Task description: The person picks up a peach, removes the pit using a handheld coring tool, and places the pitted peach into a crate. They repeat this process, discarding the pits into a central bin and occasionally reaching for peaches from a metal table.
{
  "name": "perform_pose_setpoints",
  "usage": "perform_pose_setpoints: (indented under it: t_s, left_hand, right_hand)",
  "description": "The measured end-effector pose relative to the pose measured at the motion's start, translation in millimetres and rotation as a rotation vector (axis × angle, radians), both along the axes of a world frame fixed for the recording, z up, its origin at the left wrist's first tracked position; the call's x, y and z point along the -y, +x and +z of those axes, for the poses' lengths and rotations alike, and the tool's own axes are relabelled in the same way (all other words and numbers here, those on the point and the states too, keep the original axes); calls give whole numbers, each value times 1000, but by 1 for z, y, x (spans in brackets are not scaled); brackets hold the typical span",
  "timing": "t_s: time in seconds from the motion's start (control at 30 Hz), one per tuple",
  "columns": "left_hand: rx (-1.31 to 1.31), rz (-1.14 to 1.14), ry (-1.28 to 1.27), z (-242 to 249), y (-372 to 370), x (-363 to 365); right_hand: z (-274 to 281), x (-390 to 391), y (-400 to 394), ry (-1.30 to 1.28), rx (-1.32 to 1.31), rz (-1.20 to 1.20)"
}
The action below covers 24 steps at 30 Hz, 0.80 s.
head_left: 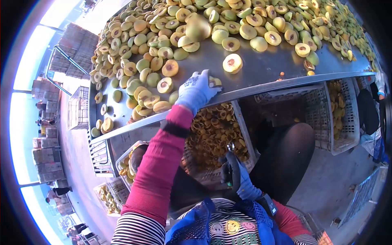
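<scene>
My left hand (197,90), in a pale glove, reaches to the near edge of the metal table (269,67). Its fingers and thumb close around a peach half (214,81), which they partly hide. Down near my lap, my right hand (241,176), in a blue glove with dark fingers, grips a small hand tool (231,146) with a metal tip pointing up. The rest of the tool is mostly covered. A cut peach half (232,63) lies face up just beyond my left hand. Above the pile, a peach (199,27) appears smeared by motion.
Many halved peaches (141,40) cover the table's far side. Below its raised edge stands a crate (243,130) holding brownish fruit pieces, between my legs. Another crate (345,130) is at right, near a person's gloved hand (380,81). Crates of fruit (107,198) stand lower left.
</scene>
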<state>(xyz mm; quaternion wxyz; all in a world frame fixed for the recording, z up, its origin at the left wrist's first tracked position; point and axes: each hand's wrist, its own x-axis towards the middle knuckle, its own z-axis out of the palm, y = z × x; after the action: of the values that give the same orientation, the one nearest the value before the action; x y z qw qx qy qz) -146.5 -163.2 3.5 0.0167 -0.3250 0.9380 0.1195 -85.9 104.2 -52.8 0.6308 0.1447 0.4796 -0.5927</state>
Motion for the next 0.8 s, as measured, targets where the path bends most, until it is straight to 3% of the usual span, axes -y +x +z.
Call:
perform_pose_setpoints:
  t_s: [0.07,0.1,0.13,0.2,0.27,0.3,0.33,0.4,0.43,0.47,0.53,0.6,0.7,0.77,0.8]
  left_hand:
    - [-159,-164,354,-14,-13,15]
    - [-288,-128,568,-24,-12,16]
    - [-279,-127,575,-18,-8,6]
    - [-549,-186,207,15,6,-25]
    - [-717,-50,615,30,33,-54]
    - [-635,-161,498,42,45,-67]
    - [-597,-98,759,40,59,-81]
    - [-596,-1,1033,33,76,-105]
    - [-645,176,1177,32,80,-118]
    - [-691,361,1316,32,85,-128]
    - [-894,401,1381,16,92,-142]
    - [-963,408,1221,5,98,-159]
    - [-981,588,1353,-7,114,-159]
    - [-1049,679,1442,-6,117,-162]
    - [-1056,681,1440,-6,119,-163]
  right_hand:
    - [-3,0,-3,-61,-57,-97]
    - [-3,-1,-6,-53,-48,-104]
    - [-2,-2,-10,-51,-52,-171]
    - [5,-1,-24,-42,-49,-244]
    - [24,-3,-42,-192,-374,-293]
    - [31,-6,-49,-277,-320,-333]
    - [44,0,-52,-269,-307,-323]
    - [66,17,-50,-194,-413,-401]
    - [30,14,-45,-272,-765,-289]
    - [28,13,-40,-267,-757,-283]
    - [29,17,-30,-294,-571,-339]
    - [40,20,-28,-255,-714,-268]
    - [36,11,-28,-218,-733,-145]
    - [51,5,-32,-185,-1006,31]
    - [52,3,-29,-190,-1009,37]
